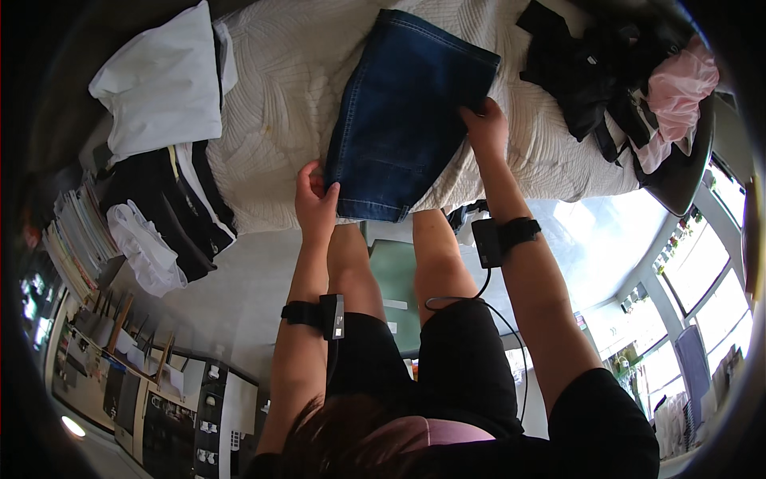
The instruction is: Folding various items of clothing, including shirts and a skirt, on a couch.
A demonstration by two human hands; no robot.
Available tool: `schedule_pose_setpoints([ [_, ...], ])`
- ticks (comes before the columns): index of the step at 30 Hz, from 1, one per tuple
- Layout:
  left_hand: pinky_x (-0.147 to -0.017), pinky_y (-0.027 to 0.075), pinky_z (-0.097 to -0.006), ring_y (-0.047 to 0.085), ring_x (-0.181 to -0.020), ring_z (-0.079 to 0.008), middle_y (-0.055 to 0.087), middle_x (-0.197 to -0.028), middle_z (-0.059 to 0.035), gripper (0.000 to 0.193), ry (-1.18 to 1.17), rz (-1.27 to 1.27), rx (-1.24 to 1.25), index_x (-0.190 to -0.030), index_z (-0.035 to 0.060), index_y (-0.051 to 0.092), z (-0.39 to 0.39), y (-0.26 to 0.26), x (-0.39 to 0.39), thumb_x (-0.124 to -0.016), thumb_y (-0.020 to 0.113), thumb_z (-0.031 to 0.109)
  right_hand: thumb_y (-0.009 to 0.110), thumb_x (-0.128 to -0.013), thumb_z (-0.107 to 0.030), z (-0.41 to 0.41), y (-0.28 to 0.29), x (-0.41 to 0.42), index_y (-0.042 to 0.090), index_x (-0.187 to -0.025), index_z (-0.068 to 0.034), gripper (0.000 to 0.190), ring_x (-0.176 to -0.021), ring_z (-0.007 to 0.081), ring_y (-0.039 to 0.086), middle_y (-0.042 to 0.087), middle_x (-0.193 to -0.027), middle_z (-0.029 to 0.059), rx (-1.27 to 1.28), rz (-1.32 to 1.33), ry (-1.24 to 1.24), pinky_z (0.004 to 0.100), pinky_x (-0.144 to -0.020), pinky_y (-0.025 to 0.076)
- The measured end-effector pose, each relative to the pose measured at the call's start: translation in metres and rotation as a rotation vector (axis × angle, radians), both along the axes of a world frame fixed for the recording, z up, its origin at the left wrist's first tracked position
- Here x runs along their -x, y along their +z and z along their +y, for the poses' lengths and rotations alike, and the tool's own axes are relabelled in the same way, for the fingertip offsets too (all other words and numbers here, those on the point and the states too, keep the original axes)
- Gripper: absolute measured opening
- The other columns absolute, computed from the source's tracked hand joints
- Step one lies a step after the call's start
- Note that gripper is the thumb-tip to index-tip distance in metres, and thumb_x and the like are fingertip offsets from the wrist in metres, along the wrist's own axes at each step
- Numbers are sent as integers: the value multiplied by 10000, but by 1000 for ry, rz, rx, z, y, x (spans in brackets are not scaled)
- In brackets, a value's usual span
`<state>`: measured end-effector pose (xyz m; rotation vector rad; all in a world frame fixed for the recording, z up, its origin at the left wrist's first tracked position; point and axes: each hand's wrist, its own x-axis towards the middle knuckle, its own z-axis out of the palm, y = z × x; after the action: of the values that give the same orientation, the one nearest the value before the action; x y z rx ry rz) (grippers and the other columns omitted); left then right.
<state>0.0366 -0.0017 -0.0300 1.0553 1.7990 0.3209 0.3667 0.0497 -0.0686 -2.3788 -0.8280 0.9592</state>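
Observation:
A dark-blue denim garment [401,114], seemingly folded lengthwise, lies on a cream quilted bedcover [281,108]. Its waistband with a belt loop faces me, a stitched hem is at the far end, and a pocket outline shows near the waist. My right hand [489,133] pinches the garment's right edge near the hem, thumb on top. At the lower left corner, by the waistband, my left hand [317,203] touches the denim with its thumb. The left fingers are curled beside the edge; whether any reach under the cloth is hidden.
Folded white clothing [161,84] and dark garments [173,203] are at the left, beside stacked books or papers [81,233]. Black clothes [574,72] and a pink garment [682,90] are heaped at the right. A cable [520,335] hangs from my right forearm's strapped device [491,242].

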Motion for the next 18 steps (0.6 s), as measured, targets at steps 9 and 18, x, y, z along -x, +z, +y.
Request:
schedule_pose_setpoints([
  [9, -835, 490, -334, 652, -924, -252, 676, -991, -161, 493, -23, -72, 94, -1137, -11, 604, -7, 0, -9, -783, 750, 300, 786, -718, -252, 14, -11, 11, 617, -1134, -13, 508, -873, 261, 671, 698, -963, 136, -150, -168, -217, 361, -792, 509],
  [18, -889, 476, -339, 630, -997, -243, 655, -1098, -174, 585, 137, -532, 546, -1188, -63, 585, -42, 13, 24, -735, 748, 269, 761, -816, -241, -65, 42, 79, 558, -1256, -9, 537, -1054, 208, 615, 652, -1141, 88, 216, 785, -353, 337, -900, 496],
])
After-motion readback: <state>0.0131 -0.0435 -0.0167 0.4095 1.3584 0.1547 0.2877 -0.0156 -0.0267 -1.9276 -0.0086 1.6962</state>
